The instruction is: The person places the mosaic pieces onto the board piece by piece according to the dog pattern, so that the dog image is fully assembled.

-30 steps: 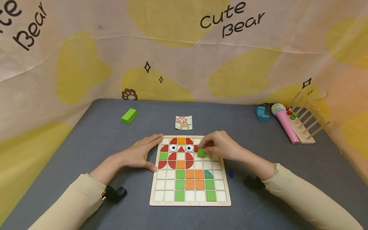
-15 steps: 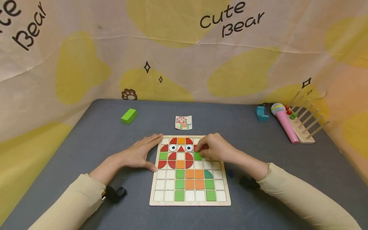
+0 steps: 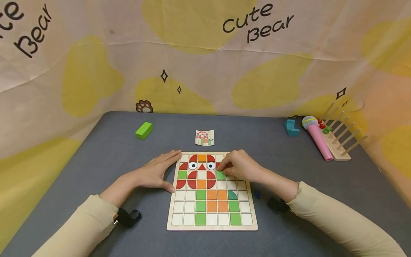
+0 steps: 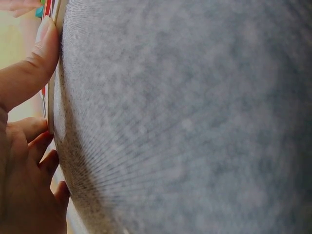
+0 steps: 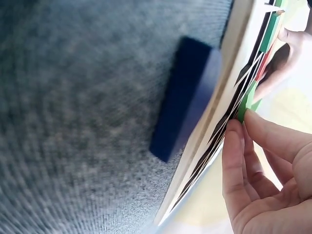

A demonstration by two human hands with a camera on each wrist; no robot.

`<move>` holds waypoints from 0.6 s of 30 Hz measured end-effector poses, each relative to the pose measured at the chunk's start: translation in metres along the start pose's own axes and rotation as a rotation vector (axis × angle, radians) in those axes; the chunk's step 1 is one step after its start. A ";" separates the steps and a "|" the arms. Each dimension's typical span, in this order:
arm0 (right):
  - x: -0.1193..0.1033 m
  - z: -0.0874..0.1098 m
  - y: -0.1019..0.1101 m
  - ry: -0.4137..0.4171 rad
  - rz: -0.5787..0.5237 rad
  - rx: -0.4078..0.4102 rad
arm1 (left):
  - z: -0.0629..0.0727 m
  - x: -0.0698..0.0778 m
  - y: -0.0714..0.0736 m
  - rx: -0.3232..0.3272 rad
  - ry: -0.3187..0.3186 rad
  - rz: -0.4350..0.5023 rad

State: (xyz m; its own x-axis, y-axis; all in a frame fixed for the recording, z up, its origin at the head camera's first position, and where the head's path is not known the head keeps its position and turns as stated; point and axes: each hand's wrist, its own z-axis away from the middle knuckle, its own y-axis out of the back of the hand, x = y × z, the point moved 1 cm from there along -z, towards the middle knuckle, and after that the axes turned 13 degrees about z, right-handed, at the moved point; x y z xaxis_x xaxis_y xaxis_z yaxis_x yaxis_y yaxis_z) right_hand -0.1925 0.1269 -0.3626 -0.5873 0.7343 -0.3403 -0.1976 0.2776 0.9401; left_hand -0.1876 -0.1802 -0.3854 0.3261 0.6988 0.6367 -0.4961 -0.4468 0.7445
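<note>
A wooden grid board [image 3: 169, 227] lies on the table, with red, orange, green and eye-printed tiles in some of its squares. My left hand [image 3: 155, 170] rests at the board's left edge, fingers extended; in the left wrist view its thumb [image 4: 46, 48] touches that edge. Over the upper right squares, my right hand [image 3: 242, 166] pinches a green square tile [image 3: 220, 175] at the third row. Close up in the right wrist view, the green tile [image 5: 247, 101] sits between thumb and fingertip, slightly tilted. The hand hides several squares there.
A blue curved piece [image 3: 257, 194] lies beside the board's right edge. Behind the board is a small pattern card [image 3: 204, 137]. Farther off stand a green block [image 3: 144, 130], a teal block [image 3: 291, 127], a pink toy microphone [image 3: 318, 137] and a pegged wooden rack [image 3: 343, 153].
My right hand has moved slightly left and down, bringing the green tile onto a square in the third row. The left hand has stayed put.
</note>
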 end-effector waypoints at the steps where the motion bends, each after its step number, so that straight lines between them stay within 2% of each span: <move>1: 0.000 0.000 0.000 0.001 -0.001 0.001 | 0.000 0.000 0.000 0.000 0.000 0.001; 10: 0.000 -0.001 -0.002 0.018 0.023 0.020 | 0.001 -0.002 -0.001 0.004 -0.005 0.001; 14: 0.005 0.004 0.003 -0.008 0.026 0.046 | 0.001 -0.002 -0.001 0.005 -0.007 -0.006; 18: 0.018 0.014 0.014 -0.075 0.015 0.065 | 0.000 -0.003 -0.002 0.007 -0.005 -0.016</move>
State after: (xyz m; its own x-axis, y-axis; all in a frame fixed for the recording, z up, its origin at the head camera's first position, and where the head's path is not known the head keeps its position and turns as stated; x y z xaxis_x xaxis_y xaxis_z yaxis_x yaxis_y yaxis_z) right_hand -0.1948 0.1530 -0.3556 -0.5293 0.7822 -0.3286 -0.1360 0.3041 0.9429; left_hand -0.1875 -0.1816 -0.3887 0.3383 0.7031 0.6254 -0.4848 -0.4394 0.7562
